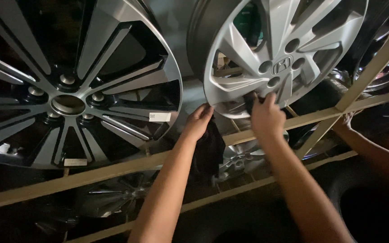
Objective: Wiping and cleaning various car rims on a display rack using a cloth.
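A silver alloy wheel (289, 49) stands on a wooden rack rail (311, 118) at upper centre. My left hand (198, 120) is closed at the wheel's lower left rim edge and holds a black cloth (209, 155), which hangs below the wrist. Just below the hub, my right hand (266, 116) grips the lower spokes, fingers curled over the metal. A dark patch sits at its fingertips; I cannot tell whether it is cloth or a gap between spokes.
A larger black-and-silver wheel (68, 85) fills the left side. More wheels (127, 193) lie on the shelf below, behind the wooden slats (91, 175). Another person's arm (374, 150) reaches in from the right, its hand on the diagonal rack brace (374, 63).
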